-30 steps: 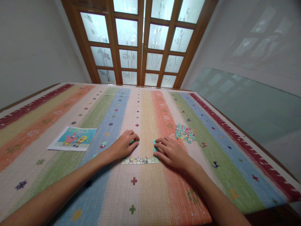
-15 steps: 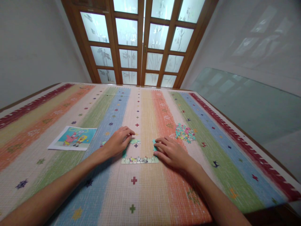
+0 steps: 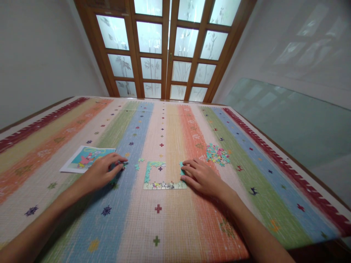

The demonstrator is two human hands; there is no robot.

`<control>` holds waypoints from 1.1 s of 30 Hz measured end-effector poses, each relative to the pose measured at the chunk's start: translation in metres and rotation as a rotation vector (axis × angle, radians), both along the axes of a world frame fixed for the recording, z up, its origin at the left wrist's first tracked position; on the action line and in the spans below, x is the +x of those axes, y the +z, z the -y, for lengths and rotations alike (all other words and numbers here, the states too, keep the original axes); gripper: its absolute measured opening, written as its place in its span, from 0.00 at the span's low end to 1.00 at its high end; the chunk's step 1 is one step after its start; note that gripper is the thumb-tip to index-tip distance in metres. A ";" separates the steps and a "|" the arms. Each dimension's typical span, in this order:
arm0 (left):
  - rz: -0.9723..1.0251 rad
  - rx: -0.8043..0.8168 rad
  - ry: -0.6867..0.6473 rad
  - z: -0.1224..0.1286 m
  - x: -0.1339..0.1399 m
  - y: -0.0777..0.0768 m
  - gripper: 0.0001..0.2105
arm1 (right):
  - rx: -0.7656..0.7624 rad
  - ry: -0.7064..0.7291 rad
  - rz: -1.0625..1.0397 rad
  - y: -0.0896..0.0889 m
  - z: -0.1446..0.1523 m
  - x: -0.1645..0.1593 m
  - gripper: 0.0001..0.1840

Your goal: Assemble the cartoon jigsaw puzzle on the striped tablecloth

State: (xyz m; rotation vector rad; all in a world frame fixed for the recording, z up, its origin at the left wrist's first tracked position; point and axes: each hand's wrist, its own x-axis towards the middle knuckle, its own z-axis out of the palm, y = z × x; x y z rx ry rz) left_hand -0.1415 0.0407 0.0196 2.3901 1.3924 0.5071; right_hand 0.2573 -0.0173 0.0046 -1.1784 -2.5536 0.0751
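Note:
On the striped tablecloth lies a partly joined jigsaw frame [image 3: 164, 186], with a bottom row, a left side and part of a top row. My right hand [image 3: 201, 174] rests at its right side, fingers spread and lying low, touching the teal puzzle pieces [image 3: 182, 168] there. Left of the frame, my left hand [image 3: 105, 168] hovers with curved fingers, thumb and index apart, over small puzzle pieces [image 3: 124, 166] partly hidden by it. Two loose teal pieces [image 3: 137, 167] lie between that hand and the frame. My left hand partly covers a printed cartoon picture [image 3: 87, 157].
A heap of mixed puzzle pieces [image 3: 218, 154] sits beyond my right hand. The striped tablecloth [image 3: 175, 223] covers the table. Behind it stand wooden doors [image 3: 166, 54] with frosted panes, and a pale glass panel [image 3: 287, 113] leans along the right wall.
My left hand has moved left from the frame's top left corner to the loose pieces beside the picture, uncovering the frame's left side. My right hand stays at the right side.

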 end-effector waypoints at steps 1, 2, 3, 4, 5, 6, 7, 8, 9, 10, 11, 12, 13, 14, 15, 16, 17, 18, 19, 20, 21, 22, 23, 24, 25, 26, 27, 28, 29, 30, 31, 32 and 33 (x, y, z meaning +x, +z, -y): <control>-0.006 0.004 0.014 0.003 -0.002 -0.002 0.20 | 0.003 0.001 -0.002 0.000 0.000 0.000 0.12; -0.012 0.009 0.031 0.005 -0.002 -0.005 0.21 | 0.007 0.002 -0.005 0.000 0.000 0.000 0.12; -0.017 0.012 0.047 0.006 -0.002 -0.007 0.22 | 0.011 0.002 -0.010 0.000 0.000 0.000 0.12; -0.020 0.013 0.060 0.007 -0.002 -0.009 0.23 | 0.014 0.002 -0.014 0.000 0.000 0.000 0.12; -0.022 0.011 0.070 0.008 -0.001 -0.011 0.24 | 0.017 0.002 -0.017 0.000 0.000 0.000 0.12; -0.024 0.007 0.077 0.007 0.000 -0.012 0.24 | 0.019 0.002 -0.018 -0.001 0.000 0.000 0.12; -0.024 0.002 0.081 0.006 0.000 -0.013 0.24 | 0.019 0.002 -0.019 -0.001 0.000 0.000 0.12; -0.024 -0.003 0.084 0.005 0.001 -0.014 0.23 | 0.018 0.003 -0.019 -0.001 0.000 0.000 0.12; -0.022 -0.008 0.088 0.004 0.001 -0.014 0.22 | 0.017 0.005 -0.019 -0.001 0.000 0.000 0.12; -0.019 -0.013 0.092 0.003 0.001 -0.014 0.20 | 0.017 0.005 -0.018 -0.001 0.000 0.000 0.11; -0.014 -0.020 0.097 0.002 0.001 -0.014 0.19 | 0.018 0.005 -0.015 -0.001 0.000 0.000 0.11; -0.006 -0.030 0.102 0.001 0.002 -0.013 0.18 | 0.019 0.004 -0.011 -0.001 0.000 0.000 0.12; 0.004 -0.042 0.105 0.001 0.003 -0.012 0.16 | 0.020 0.003 -0.007 -0.001 0.000 0.000 0.12; 0.017 -0.057 0.106 0.001 0.005 -0.010 0.15 | 0.020 0.003 -0.002 -0.001 0.000 0.000 0.12; 0.032 -0.069 0.103 0.001 0.008 -0.008 0.14 | 0.019 0.003 0.000 -0.002 0.000 0.000 0.13; 0.051 -0.078 0.097 0.002 0.012 -0.006 0.13 | 0.017 0.002 0.001 -0.002 0.000 0.000 0.13; 0.073 -0.087 0.087 0.002 0.017 -0.003 0.13 | 0.014 0.002 0.000 -0.002 0.000 0.000 0.13; 0.096 -0.092 0.073 0.003 0.023 0.000 0.13 | 0.013 0.000 -0.001 -0.002 0.000 0.000 0.13; 0.118 -0.097 0.053 0.004 0.031 0.002 0.13 | 0.014 -0.002 -0.002 -0.002 0.000 0.000 0.13; 0.137 -0.111 0.028 0.004 0.038 0.005 0.13 | 0.016 -0.004 -0.002 -0.002 0.001 0.000 0.13; 0.152 -0.119 0.003 0.004 0.046 0.007 0.13 | 0.018 -0.004 -0.001 -0.002 0.001 0.000 0.13; 0.160 -0.119 -0.024 0.003 0.055 0.009 0.13 | 0.018 -0.004 0.000 -0.002 0.001 0.000 0.13; 0.171 -0.109 -0.050 0.002 0.063 0.010 0.12 | 0.017 -0.004 0.001 -0.001 0.001 -0.001 0.12; 0.176 -0.100 -0.082 0.000 0.072 0.010 0.12 | 0.016 -0.003 0.002 -0.001 0.001 -0.001 0.12; 0.179 -0.093 -0.115 -0.002 0.081 0.010 0.11 | 0.014 -0.002 0.003 0.000 0.001 -0.001 0.12; 0.185 -0.089 -0.142 -0.004 0.089 0.009 0.10 | 0.012 -0.002 0.005 0.000 0.001 -0.001 0.12; 0.192 -0.084 -0.166 -0.007 0.098 0.008 0.10 | 0.011 -0.003 0.007 0.001 0.001 -0.001 0.12; 0.198 -0.077 -0.188 -0.010 0.106 0.006 0.09 | 0.011 -0.004 0.011 0.001 0.001 -0.001 0.12; 0.199 -0.068 -0.208 -0.012 0.114 0.004 0.09 | 0.009 -0.004 0.014 0.001 0.001 -0.001 0.12; 0.200 -0.056 -0.224 -0.014 0.120 0.002 0.08 | 0.005 -0.004 0.016 0.001 0.001 -0.001 0.12; 0.194 -0.047 -0.242 -0.016 0.127 0.000 0.08 | 0.001 -0.005 0.016 0.002 0.001 -0.001 0.12; 0.187 -0.038 -0.255 -0.018 0.132 -0.002 0.07 | -0.001 -0.009 0.014 0.002 0.002 -0.001 0.12; 0.179 -0.028 -0.264 -0.019 0.136 -0.004 0.07 | -0.003 -0.012 0.011 0.002 0.002 -0.001 0.12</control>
